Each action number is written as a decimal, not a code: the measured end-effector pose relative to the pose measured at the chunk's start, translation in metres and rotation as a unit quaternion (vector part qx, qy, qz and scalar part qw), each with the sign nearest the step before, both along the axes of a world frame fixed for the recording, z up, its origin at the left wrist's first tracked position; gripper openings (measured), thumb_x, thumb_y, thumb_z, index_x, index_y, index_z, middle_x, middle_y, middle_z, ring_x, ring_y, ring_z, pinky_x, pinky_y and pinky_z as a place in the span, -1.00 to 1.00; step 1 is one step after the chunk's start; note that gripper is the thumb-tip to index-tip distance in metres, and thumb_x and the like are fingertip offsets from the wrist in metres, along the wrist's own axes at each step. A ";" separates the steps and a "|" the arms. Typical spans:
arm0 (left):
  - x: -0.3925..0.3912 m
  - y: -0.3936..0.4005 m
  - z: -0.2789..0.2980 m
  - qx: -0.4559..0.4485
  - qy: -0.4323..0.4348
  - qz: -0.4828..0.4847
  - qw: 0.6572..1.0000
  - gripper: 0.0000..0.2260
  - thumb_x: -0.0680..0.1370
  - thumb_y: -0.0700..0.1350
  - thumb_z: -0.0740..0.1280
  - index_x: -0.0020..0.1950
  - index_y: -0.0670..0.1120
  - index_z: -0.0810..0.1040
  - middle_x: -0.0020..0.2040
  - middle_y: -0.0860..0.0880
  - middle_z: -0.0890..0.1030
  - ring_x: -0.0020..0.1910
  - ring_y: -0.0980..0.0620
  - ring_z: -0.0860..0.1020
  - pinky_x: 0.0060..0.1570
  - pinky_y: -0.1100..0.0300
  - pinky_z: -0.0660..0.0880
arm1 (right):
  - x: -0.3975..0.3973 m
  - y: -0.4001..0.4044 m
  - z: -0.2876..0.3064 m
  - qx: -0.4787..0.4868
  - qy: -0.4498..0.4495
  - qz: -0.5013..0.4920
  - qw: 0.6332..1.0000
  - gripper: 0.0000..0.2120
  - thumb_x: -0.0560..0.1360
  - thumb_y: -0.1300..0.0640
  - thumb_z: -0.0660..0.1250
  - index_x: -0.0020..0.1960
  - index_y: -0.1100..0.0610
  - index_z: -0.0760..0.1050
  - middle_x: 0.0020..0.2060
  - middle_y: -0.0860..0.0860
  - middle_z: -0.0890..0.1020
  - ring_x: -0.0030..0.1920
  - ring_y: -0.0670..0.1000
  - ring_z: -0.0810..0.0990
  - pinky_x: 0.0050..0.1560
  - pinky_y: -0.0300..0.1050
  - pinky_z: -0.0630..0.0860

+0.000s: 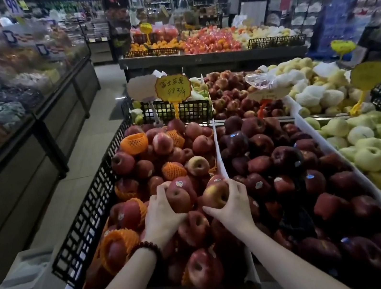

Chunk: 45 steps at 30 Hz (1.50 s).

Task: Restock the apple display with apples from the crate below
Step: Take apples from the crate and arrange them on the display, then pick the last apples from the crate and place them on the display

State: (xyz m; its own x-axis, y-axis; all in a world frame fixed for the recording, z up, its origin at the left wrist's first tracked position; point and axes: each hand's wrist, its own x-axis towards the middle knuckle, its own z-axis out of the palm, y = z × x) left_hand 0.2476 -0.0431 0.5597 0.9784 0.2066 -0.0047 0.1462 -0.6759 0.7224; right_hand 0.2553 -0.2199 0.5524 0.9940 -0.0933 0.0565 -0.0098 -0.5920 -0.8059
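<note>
The apple display (89,211) is a bin with a black lattice fence, heaped with red apples, some in orange foam nets. My left hand (162,213), with a bead bracelet on its wrist, is closed around a red apple (179,198) on top of the pile. My right hand (232,204) grips a second red apple (214,194) with a yellowish patch, right beside the white divider (219,154). Both apples rest among the heap, close together. No crate is in view.
Right of the divider lies a bin of dark red apples (288,165), then pale green-yellow fruit (374,146). A yellow price sign (172,89) stands at the bin's far end. An aisle (80,157) and a refrigerated case (4,125) lie to the left.
</note>
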 end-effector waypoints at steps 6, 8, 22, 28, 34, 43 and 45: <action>0.014 0.013 -0.025 0.036 0.014 -0.004 0.999 -0.20 0.27 0.06 0.52 0.36 0.15 0.12 0.18 -0.09 0.48 0.13 -0.10 0.52 0.05 -0.02 0.54 | 0.023 0.028 -0.031 -0.040 0.023 -0.017 0.999 -0.06 0.31 -0.08 0.56 0.52 0.16 0.16 0.46 0.11 0.32 0.47 0.09 0.29 0.42 -0.15 0.24; 0.016 0.019 -0.028 0.061 0.022 -0.021 0.998 -0.18 0.28 0.06 0.51 0.35 0.20 0.05 0.20 -0.08 0.48 0.15 -0.10 0.52 0.05 -0.06 0.54 | 0.026 0.035 -0.036 -0.079 0.017 -0.025 0.996 -0.04 0.36 -0.15 0.50 0.56 0.12 0.07 0.52 0.09 0.26 0.51 0.11 0.23 0.49 0.03 0.23; 0.003 0.035 -0.018 -0.020 0.032 -0.081 0.996 -0.07 0.35 0.06 0.50 0.53 0.09 -0.02 0.51 -0.09 0.22 0.49 -0.08 0.20 0.43 0.00 0.22 | 0.000 0.013 -0.023 -0.073 0.057 -0.035 0.995 -0.07 0.39 -0.22 0.42 0.56 0.11 0.03 0.50 0.12 0.26 0.50 0.15 0.22 0.47 0.13 0.29; -0.026 0.026 0.011 -0.030 0.016 -0.047 0.998 -0.43 0.54 -0.03 0.30 0.51 -0.03 0.17 0.45 -0.11 0.30 0.43 -0.07 0.28 0.35 0.15 0.23 | -0.059 0.006 -0.003 -0.001 -0.080 -0.035 0.996 -0.68 0.52 0.17 0.37 0.26 0.16 0.46 0.13 0.03 0.50 0.06 -0.32 0.50 0.00 -0.43 0.53; -0.079 0.014 0.023 -0.024 0.038 -0.029 0.999 -0.60 0.55 -0.06 0.28 0.38 -0.07 0.37 0.32 -0.10 0.44 0.31 -0.07 0.43 0.32 0.08 0.37 | -0.116 -0.004 0.011 0.086 -0.050 0.027 0.995 -0.82 0.53 0.16 0.35 0.01 -0.11 0.49 -0.06 -0.09 0.62 -0.04 -0.17 0.61 -0.02 -0.30 0.58; -0.167 -0.024 -0.052 -0.097 0.097 -0.079 0.987 -0.90 0.52 -0.05 0.31 -0.10 0.11 0.62 -0.18 0.05 0.68 -0.16 0.09 0.62 -0.13 0.23 0.53 | -0.202 -0.045 -0.066 0.180 0.065 0.023 0.981 -0.90 0.56 0.11 0.32 -0.09 0.06 0.60 -0.26 0.05 0.69 -0.20 0.01 0.67 -0.12 -0.03 0.62; -0.180 -0.032 -0.086 -0.102 0.114 -0.109 0.982 -0.85 0.51 -0.07 0.32 -0.19 0.18 0.58 -0.19 0.06 0.70 -0.17 0.09 0.65 -0.05 0.14 0.59 | -0.217 -0.050 -0.099 0.187 0.076 0.022 0.979 -0.86 0.57 0.13 0.31 -0.13 0.10 0.60 -0.32 0.04 0.68 -0.27 -0.01 0.66 -0.20 -0.11 0.59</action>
State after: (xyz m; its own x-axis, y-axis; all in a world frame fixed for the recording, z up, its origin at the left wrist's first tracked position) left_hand 0.0678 -0.0748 0.4735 0.9680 -0.0356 -0.2485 0.1881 -0.5530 0.8117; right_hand 0.0383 -0.2695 0.4535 0.9918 -0.0352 -0.1227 -0.1277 -0.2574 -0.9578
